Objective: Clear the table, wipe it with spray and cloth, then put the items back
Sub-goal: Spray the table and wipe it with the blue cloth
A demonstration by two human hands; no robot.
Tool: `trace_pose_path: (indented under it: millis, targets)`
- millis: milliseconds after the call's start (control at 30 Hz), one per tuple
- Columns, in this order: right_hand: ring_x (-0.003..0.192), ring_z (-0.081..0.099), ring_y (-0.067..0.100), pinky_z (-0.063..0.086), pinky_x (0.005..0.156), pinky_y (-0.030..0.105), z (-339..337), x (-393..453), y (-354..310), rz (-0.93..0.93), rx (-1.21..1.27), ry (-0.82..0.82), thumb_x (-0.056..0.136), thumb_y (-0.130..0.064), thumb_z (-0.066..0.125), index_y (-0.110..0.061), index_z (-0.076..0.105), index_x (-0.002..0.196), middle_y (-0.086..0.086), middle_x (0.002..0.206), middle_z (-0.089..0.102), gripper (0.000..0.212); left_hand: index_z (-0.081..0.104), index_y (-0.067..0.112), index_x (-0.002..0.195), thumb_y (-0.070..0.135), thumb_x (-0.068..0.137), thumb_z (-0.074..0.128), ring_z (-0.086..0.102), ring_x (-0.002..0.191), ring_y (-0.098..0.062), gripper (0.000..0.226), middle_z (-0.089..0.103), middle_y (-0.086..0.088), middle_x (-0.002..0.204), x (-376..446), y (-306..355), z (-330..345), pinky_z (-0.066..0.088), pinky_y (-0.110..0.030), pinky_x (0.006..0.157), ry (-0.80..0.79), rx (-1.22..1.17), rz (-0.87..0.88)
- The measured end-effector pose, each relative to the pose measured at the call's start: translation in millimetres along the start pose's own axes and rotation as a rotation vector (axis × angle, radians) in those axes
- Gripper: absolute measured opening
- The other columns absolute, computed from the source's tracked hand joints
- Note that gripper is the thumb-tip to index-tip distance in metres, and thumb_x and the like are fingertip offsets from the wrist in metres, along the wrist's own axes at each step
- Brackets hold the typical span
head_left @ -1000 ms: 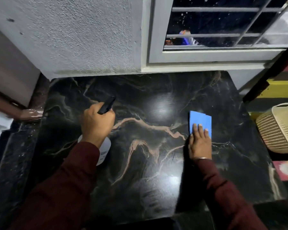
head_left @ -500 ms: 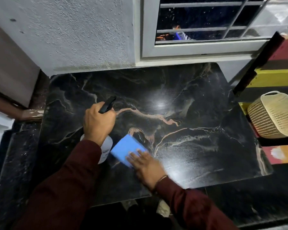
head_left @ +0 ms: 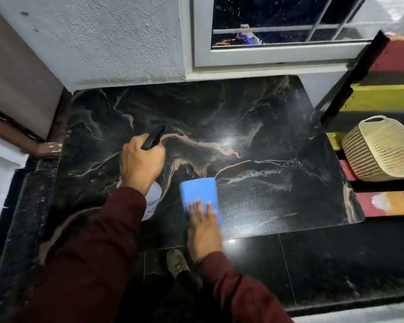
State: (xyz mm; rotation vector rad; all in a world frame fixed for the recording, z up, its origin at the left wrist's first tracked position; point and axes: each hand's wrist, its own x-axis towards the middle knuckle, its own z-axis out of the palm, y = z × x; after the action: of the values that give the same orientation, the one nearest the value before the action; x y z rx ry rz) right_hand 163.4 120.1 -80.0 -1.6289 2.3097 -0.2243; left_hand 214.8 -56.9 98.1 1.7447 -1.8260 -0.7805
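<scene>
Cloth (head_left: 200,193) shifted right, beside bottle (head_left: 152,201).

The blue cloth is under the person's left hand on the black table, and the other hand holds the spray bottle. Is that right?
Not quite. The head view shows the blue cloth pressed flat under the right hand, not the left, on the black table. It is the left hand that holds the spray bottle.
</scene>
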Motion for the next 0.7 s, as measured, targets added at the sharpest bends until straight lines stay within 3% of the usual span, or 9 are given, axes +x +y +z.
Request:
trace_pose_path:
  millis: [100,167,233,333,500,633,700]
  targets:
    - [0.134,0.041,0.031,0.032,0.111,0.045,14.2,-33.7,-34.8,-0.292,-0.003,-0.127,0.086,-0.031,0.040,-0.024,0.044,0.140,0.000,0.146,0.045,0.054,0.056,0.008,0.065,0.024,0.082,0.056,0.058,0.071,-0.040,0.024,0.060,-0.011,0.063,-11.1,0.4,1.8,0.049,-0.044,0.065,0.003,0.005,-0.001]
    - [0.133,0.044,0.025,0.036,0.110,0.040,14.2,-47.2,-18.7,-0.453,-0.039,-0.125,0.088,-0.029,0.041,-0.028,0.046,0.138,-0.004,0.143,0.048,0.050,0.059,0.009,0.068,0.027,0.081,0.056,0.061,0.070,-0.038,0.022,0.063,-0.010,0.064,-18.0,-0.3,2.5,0.053,-0.046,0.068,-0.001,-0.002,-0.022]
    - [0.130,0.048,0.022,0.037,0.107,0.037,6.4,-48.1,23.3,-0.487,-0.078,-0.119,0.086,-0.024,0.039,-0.030,0.048,0.137,-0.006,0.141,0.051,0.052,0.060,0.009,0.069,0.026,0.081,0.057,0.060,0.070,-0.038,0.021,0.063,-0.010,0.064,-23.4,0.0,2.0,0.053,-0.046,0.068,0.001,0.003,-0.022]
    - [0.126,0.052,0.025,0.036,0.108,0.035,-19.2,-41.3,100.5,-0.322,-0.093,-0.036,0.080,-0.018,0.038,-0.027,0.051,0.136,-0.001,0.139,0.054,0.058,0.058,0.005,0.069,0.023,0.083,0.056,0.058,0.069,-0.038,0.022,0.060,-0.013,0.064,-28.8,1.6,-0.9,0.049,-0.046,0.065,0.007,0.001,-0.001]
    - [0.133,0.040,0.040,0.033,0.110,0.048,-51.1,-54.4,214.2,0.145,0.087,0.126,0.084,-0.001,0.052,-0.016,0.048,0.139,0.013,0.144,0.046,0.057,0.053,0.006,0.066,0.022,0.084,0.057,0.053,0.066,-0.036,0.024,0.054,-0.008,0.058,-47.4,5.4,-0.7,0.042,-0.042,0.060,0.012,-0.008,0.022]
    - [0.138,0.032,0.039,0.024,0.113,0.044,-47.3,-49.8,197.5,0.393,0.153,0.210,0.087,0.004,0.054,-0.011,0.046,0.140,0.016,0.148,0.040,0.055,0.052,0.010,0.062,0.023,0.085,0.059,0.050,0.063,-0.028,0.027,0.053,-0.005,0.060,-62.7,13.1,1.1,0.039,-0.039,0.060,0.014,-0.038,0.059]
    - [0.135,0.037,0.042,0.028,0.111,0.046,-36.6,-52.4,163.5,0.431,0.224,0.230,0.082,0.011,0.051,-0.007,0.048,0.138,0.020,0.144,0.043,0.058,0.055,0.014,0.063,0.023,0.085,0.059,0.052,0.066,-0.027,0.024,0.055,-0.001,0.062,-70.5,17.8,0.9,0.039,-0.037,0.061,0.008,-0.047,0.049]
